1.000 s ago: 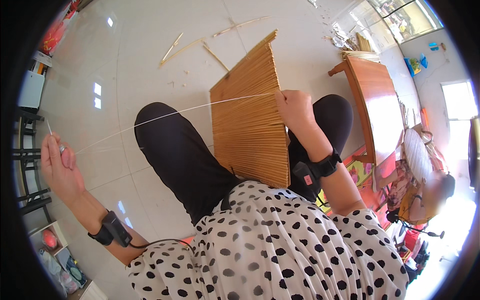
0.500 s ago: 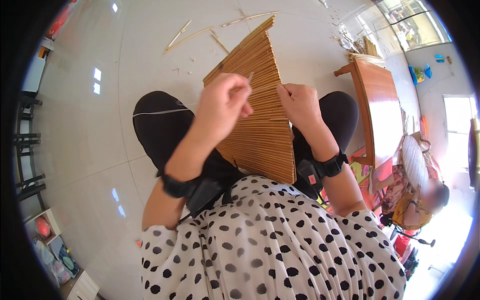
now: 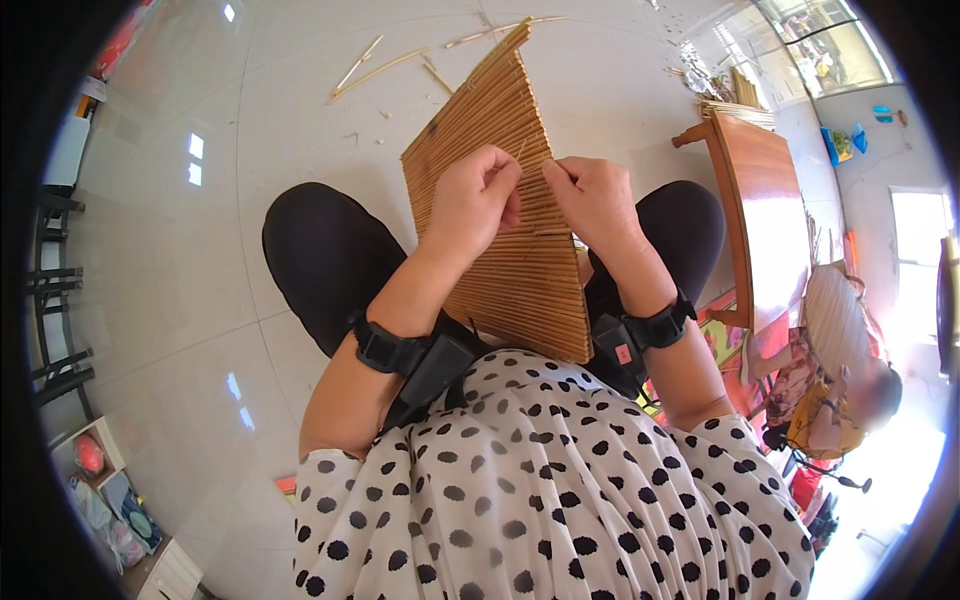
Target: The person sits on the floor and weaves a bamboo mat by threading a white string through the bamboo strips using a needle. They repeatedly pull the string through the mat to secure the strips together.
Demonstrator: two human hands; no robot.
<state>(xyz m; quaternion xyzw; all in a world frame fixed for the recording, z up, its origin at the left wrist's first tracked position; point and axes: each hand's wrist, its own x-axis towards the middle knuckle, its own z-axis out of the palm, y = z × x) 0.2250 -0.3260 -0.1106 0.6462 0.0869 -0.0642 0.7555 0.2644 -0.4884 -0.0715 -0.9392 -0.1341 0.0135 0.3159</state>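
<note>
Hands (image 3: 482, 198) (image 3: 597, 198) now sit closer together at the reed panel (image 3: 525, 290).

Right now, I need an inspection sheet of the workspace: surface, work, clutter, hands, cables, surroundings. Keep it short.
Surface: pale tiled floor, glossy, with light reflections.
Job's things: stick panel slanted between the knees; thin needle-like piece above it.
Clutter: loose sticks and small scraps on the floor beyond the panel.
Left hand: over the panel, pinching the needle-like piece.
Right hand: at the panel's right edge, fingers curled in.
Cables: no clear run visible around the black wrist devices.
Surroundings: wooden table to the right, stick bundle beyond it; another person farther right.
</note>
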